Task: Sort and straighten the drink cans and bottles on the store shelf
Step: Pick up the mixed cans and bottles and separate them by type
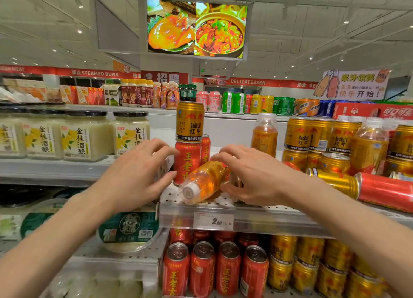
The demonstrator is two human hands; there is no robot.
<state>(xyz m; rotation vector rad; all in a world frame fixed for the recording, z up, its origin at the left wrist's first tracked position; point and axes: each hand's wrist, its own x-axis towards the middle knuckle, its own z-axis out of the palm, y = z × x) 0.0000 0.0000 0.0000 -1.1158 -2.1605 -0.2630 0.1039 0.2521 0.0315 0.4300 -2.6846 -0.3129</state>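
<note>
One orange bottle (205,181) lies toppled, cap pointing toward camera.

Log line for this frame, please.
left hand: open, by red can | right hand: open, over tipped bottle | gold can stacked on red can
</note>
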